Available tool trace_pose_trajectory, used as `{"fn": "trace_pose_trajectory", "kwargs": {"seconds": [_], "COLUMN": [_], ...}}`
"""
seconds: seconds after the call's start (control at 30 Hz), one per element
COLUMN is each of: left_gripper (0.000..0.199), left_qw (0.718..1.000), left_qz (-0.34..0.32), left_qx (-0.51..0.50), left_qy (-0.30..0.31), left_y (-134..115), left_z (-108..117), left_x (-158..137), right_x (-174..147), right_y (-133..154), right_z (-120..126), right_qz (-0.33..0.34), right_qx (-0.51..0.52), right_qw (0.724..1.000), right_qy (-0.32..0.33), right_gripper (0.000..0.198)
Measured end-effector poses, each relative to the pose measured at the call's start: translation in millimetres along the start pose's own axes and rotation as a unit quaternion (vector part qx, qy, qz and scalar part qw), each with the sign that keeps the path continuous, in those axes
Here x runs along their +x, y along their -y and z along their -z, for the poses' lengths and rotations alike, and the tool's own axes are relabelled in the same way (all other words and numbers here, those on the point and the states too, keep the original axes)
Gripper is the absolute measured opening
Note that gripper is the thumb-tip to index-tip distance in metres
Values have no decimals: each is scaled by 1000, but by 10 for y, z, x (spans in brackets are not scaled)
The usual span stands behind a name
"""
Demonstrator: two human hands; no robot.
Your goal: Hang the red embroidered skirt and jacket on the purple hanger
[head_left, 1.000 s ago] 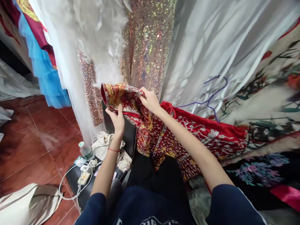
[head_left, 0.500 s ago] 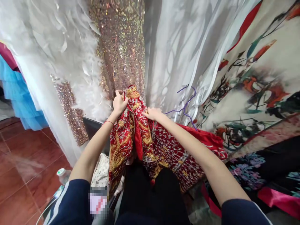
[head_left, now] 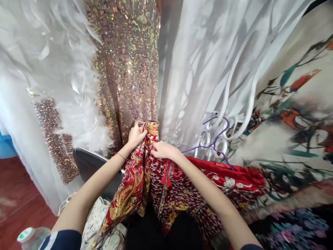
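Observation:
A red garment (head_left: 130,173) with gold and silver embroidery hangs from my hands over my lap. My left hand (head_left: 136,136) pinches it at its upper edge, near the collar. Just right of and below that, my right hand (head_left: 165,151) is closed on the garment's front, fingers curled into the cloth. Beside it, under my right forearm, spreads a second red embroidered piece (head_left: 192,184) with a plain red band and a red tie cord (head_left: 168,173). A purple hanger (head_left: 214,144) rests behind that piece, to the right of my right hand.
A gold sequined dress (head_left: 127,69) and white feathered garment (head_left: 78,80) hang ahead. White curtain cloth (head_left: 192,76) and a white scrolled metal frame (head_left: 226,107) stand behind the hanger. Floral fabric (head_left: 299,114) is at right. A clear bottle (head_left: 33,238) stands lower left.
The garment's two front sides have come together, hiding most of the plain red lining strip. My view has shifted closer, and the red tie cord now shows.

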State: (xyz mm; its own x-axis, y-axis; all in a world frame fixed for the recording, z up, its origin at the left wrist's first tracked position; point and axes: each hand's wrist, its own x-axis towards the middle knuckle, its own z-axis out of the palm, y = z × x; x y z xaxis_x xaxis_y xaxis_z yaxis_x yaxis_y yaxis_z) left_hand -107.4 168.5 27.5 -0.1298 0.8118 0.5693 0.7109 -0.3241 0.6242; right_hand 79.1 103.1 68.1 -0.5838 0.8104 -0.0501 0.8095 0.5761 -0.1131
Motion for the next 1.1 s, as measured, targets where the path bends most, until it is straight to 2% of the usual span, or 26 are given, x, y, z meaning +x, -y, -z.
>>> {"fn": "trace_pose_trajectory", "kwargs": {"seconds": [0.07, 0.13, 0.27, 0.33, 0.47, 0.57, 0.7, 0.87, 1.1], "left_gripper": [38, 37, 32, 28, 27, 26, 25, 24, 22], "left_qw": [996, 984, 975, 973, 967, 963, 958, 950, 964], "left_qz": [-24, -37, -44, -51, -69, -87, -91, -77, -94], "left_qx": [-87, -169, -217, -224, -245, -253, -269, -292, -244], "left_qy": [24, 32, 1, -12, -21, -17, -39, -77, -39], "left_y": [3, 2, -8, -18, -49, -84, -114, -83, -12], "left_z": [-43, -74, -70, -58, -58, -61, -45, -44, -42], "left_x": [-5, -7, -20, -30, -59, -82, -87, -53, -15], "right_x": [264, 514, 819, 883, 969, 1027, 1058, 1018, 811], "right_y": [8, -3, -57, -82, -111, -110, -110, -266, -512], "right_z": [50, 119, 230, 221, 110, 50, 65, 218, 621], "right_qz": [-29, -35, -17, -30, -80, -110, -140, -123, -127], "right_qx": [11, 24, 44, 41, 19, 2, -39, -100, -165], "right_qw": [999, 999, 997, 996, 994, 992, 989, 984, 974], "right_qy": [-18, -15, 54, 73, 66, 62, -15, -80, -87], "right_gripper": [49, 52, 32, 28, 37, 36, 36, 39, 30]}}
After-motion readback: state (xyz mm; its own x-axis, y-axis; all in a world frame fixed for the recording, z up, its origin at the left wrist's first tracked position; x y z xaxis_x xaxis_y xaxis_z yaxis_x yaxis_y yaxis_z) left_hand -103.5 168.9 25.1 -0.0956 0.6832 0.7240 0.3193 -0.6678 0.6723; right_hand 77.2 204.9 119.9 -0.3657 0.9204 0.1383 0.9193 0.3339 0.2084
